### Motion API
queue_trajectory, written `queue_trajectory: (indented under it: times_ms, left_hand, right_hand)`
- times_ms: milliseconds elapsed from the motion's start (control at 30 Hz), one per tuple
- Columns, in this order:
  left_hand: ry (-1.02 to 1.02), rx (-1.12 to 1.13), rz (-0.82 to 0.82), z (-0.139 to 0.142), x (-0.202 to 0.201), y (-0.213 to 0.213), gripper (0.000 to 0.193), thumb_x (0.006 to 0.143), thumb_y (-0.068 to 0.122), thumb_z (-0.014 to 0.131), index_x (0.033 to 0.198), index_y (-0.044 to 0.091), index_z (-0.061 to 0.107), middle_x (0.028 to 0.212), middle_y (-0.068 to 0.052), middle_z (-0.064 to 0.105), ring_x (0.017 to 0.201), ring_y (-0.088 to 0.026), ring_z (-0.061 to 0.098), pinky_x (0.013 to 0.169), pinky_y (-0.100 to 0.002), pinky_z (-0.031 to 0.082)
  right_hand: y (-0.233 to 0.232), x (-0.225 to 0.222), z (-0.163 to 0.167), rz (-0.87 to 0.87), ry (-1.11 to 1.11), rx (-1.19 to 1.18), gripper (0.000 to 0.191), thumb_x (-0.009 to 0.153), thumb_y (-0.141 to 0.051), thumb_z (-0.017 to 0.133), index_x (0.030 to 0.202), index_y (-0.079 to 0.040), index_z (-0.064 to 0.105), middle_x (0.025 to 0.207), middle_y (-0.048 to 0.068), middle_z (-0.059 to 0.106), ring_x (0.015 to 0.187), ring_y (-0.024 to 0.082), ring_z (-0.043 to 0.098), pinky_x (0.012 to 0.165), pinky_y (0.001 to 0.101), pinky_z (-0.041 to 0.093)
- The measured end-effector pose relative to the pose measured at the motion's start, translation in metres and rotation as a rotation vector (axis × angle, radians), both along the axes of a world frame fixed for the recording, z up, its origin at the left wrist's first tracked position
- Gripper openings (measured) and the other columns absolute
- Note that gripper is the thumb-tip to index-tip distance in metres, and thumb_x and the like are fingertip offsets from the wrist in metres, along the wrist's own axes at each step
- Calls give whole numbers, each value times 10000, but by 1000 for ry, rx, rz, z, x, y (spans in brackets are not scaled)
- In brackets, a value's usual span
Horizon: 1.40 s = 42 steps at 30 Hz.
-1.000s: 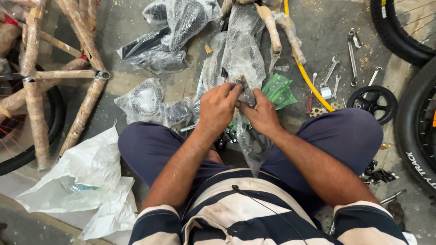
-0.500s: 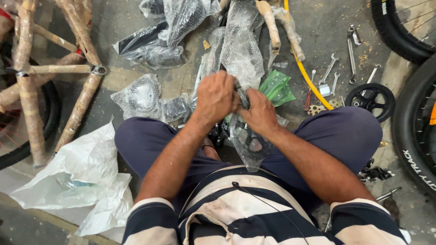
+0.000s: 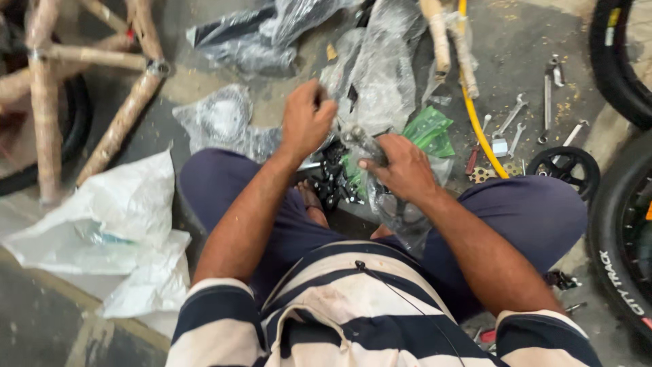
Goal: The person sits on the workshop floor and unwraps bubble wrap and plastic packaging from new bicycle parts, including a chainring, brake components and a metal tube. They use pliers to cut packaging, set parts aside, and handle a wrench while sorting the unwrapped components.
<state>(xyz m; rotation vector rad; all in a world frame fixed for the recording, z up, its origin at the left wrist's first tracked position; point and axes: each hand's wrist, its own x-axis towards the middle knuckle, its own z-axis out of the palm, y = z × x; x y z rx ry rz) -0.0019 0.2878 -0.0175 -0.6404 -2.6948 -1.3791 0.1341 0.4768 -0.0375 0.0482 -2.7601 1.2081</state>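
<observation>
A grey concrete floor [image 3: 530, 41] served as the work area, littered with packaging and parts. The person sat on it in dark trousers and a striped shirt. The left hand [image 3: 307, 121] was closed, fingers pressed together, pinching the upper edge of a clear plastic bag [image 3: 384, 75] at 12 o'clock from the lap. The right hand [image 3: 401, 165] was curled around a small dark metal part [image 3: 363, 141] wrapped in the same plastic. Black hardware [image 3: 333, 178] lay just below, between the knees. A green packet [image 3: 429, 130] lay at 2 o'clock, with spanners [image 3: 511, 115] and a yellow tube [image 3: 475, 122] beyond. A paper-wrapped bicycle frame [image 3: 122, 115] stood at 10 o'clock, white sacking [image 3: 115, 217] at 8 o'clock, and tyres [image 3: 621, 238] at 3 o'clock.
</observation>
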Motion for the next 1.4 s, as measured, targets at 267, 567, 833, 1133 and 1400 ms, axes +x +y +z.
queue_trajectory:
  times_ms: [267, 567, 833, 1133, 1400]
  left_hand:
    - [-522, 889, 5, 49, -6, -43, 68, 901, 53, 489, 867, 52, 547, 837, -36, 618, 643, -106, 578, 563, -270, 487]
    - [120, 323, 926, -37, 93, -340, 131, 928, 125, 582, 920, 1, 622, 798, -48, 625, 701, -144, 575, 658, -310, 491]
    - [160, -161, 1579, -37, 120, -535, 262, 808, 240, 703, 808, -21, 720, 846, -177, 755, 794, -355, 715, 766, -434, 539]
    - [146, -280, 1574, -22, 81, -586, 231, 746, 109, 710, 955, 44, 639, 927, -168, 734, 886, -371, 712, 796, -439, 544]
    - [44, 147, 530, 23, 45, -338, 129, 1063, 34, 707, 1162, -2, 634, 1051, -70, 685, 934, -141, 642, 856, -289, 534]
  right_hand:
    - [-10, -10, -40, 112, -277, 157, 388, 865, -392, 780, 997, -51, 650, 970, 198, 661, 948, 419, 626, 801, 530, 481]
    - [-18, -12, -59, 117, -241, 257, 524, 969, -438, 818, 957, 33, 589, 844, 218, 607, 745, 411, 569, 694, 502, 460]
    - [-42, -5, -61, 124, -293, 204, 473, 994, -365, 829, 919, 43, 603, 715, 183, 595, 664, 312, 531, 651, 445, 446]
    - [-38, -1, -66, 26, -282, -34, 341, 1016, -296, 788, 1147, -8, 660, 911, 75, 674, 787, 155, 578, 726, 355, 484]
    - [-28, -5, -80, -214, -470, -408, 374, 994, -418, 623, 1176, -91, 634, 940, 23, 644, 844, 149, 582, 762, 344, 483]
